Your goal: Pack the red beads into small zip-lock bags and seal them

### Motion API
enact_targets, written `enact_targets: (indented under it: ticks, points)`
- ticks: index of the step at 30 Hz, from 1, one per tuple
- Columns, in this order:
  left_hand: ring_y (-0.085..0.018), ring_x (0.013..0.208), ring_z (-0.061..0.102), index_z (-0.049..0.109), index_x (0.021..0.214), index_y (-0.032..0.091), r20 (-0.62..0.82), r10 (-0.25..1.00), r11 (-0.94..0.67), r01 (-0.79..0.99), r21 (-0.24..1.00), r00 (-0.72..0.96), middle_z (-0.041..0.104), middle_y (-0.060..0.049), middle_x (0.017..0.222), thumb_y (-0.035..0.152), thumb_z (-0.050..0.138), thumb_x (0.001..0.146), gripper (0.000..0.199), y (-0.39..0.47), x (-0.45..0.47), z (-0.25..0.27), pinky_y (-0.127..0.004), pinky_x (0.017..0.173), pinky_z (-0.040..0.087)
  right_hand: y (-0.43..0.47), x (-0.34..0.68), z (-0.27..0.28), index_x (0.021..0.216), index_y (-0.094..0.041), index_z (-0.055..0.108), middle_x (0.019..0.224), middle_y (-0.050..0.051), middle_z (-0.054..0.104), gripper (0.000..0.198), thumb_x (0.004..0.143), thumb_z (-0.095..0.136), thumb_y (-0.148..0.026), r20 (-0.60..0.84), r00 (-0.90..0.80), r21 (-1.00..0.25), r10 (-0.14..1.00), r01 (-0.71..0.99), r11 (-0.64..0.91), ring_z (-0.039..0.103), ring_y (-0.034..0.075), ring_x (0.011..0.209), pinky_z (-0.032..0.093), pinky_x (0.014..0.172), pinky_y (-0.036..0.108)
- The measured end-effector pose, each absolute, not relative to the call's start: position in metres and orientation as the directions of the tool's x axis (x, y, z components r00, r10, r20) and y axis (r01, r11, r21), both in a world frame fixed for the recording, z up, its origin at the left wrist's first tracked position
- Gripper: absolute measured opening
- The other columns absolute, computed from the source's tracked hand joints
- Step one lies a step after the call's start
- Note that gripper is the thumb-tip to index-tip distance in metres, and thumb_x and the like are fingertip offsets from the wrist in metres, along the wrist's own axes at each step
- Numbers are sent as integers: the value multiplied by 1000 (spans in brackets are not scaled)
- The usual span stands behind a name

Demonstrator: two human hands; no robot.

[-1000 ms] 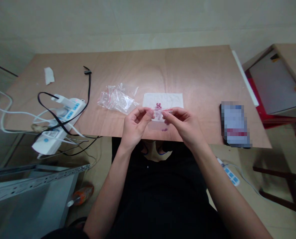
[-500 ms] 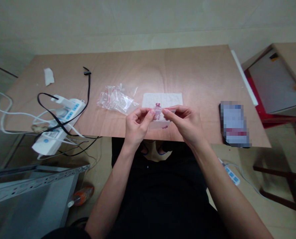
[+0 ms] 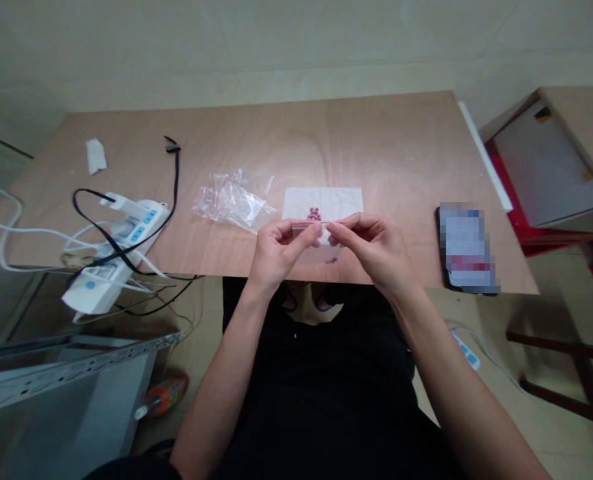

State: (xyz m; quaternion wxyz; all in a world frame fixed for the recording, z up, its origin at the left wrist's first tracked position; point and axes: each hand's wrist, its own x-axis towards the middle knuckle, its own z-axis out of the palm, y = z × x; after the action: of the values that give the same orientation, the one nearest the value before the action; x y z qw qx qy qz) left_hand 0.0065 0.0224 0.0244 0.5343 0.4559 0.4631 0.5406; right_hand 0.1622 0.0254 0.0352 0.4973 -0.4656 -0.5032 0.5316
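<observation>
A small clear zip bag (image 3: 312, 254) hangs between my hands at the table's front edge, with a few dark pink pieces in its lower right corner. My left hand (image 3: 282, 250) pinches the bag's top strip between thumb and fingers. Close beside it, my right hand (image 3: 374, 248) pinches the same strip, the thumbs nearly meeting. Behind the bag, a white paper sheet (image 3: 344, 198) lies on the table, partly covered by my hands. Several small dark pink pieces (image 3: 314, 214) sit on this sheet; what they are I cannot tell.
Crumpled clear zip bags (image 3: 234, 203) lie left of the sheet. A white power strip (image 3: 141, 230) with tangled cables is at the left edge. At right lies a phone (image 3: 466, 250). A scrap of white paper (image 3: 95, 157) is at the far left.
The bag's top strip has come slightly down toward me, uncovering more of the pink pieces on the sheet. My thumbs have moved closer together along the strip.
</observation>
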Motion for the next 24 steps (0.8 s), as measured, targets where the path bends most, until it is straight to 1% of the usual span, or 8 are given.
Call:
enact_targets:
  ticks: [4,8,11,14,16,19,22,24]
  points:
    - [-11,59,66,75,74,17,38,999,-43,-136,990,-39,74,-2,70,38,81,69,23,21,8,25,-22,61,54,25,160,36,71,-17,72,69,1,70,31,67,82,-46,-6,-92,-997,996,-78,-13,62,12,61,51,59,26]
    - [-12,59,67,73,73,16,71,997,-74,-107,991,-33,73,-2,69,39,81,70,24,17,11,24,-23,59,55,22,159,33,73,-17,72,69,2,71,31,65,83,-46,-17,-117,-994,993,-105,-30,63,12,62,53,60,26]
    - [-12,59,67,74,74,16,68,997,-70,-97,993,-26,74,-2,69,40,79,72,24,15,12,23,-23,58,55,21,158,30,71,-17,71,68,2,71,33,65,83,-46,8,-62,-998,998,-56,5,64,13,62,52,60,26]
    - [-13,61,68,77,78,17,71,997,-71,-48,996,-9,75,-3,71,39,77,76,22,14,8,22,-24,61,56,21,158,30,70,-16,70,67,3,70,37,66,81,-52,32,-19,-999,999,24,33,63,13,60,51,56,26]
    - [-15,67,71,78,82,18,76,997,-75,-18,997,27,76,-3,73,39,73,80,22,14,3,24,-26,69,58,22,159,30,70,-16,70,66,3,70,38,67,79,-53,42,-26,-997,999,61,44,63,13,59,52,54,26]
    - [-18,77,74,78,90,18,50,988,-52,5,999,144,77,-5,79,41,66,86,26,15,-6,29,-32,80,59,23,162,30,72,-16,72,65,3,70,35,72,76,-50,52,-65,-995,997,79,57,63,13,58,52,54,26]
    - [-20,79,74,77,98,17,13,963,-20,23,1000,269,78,-8,86,45,61,89,33,17,-11,34,-36,84,59,24,166,29,75,-16,74,66,4,71,30,76,73,-46,61,-104,-993,993,94,71,63,13,57,53,56,26]
    - [-20,78,74,77,98,16,7,953,-21,42,999,304,78,-8,85,46,61,89,35,17,-13,35,-36,84,58,25,171,32,76,-16,75,66,3,71,27,78,72,-43,64,-126,-990,990,113,79,64,13,58,53,57,26]
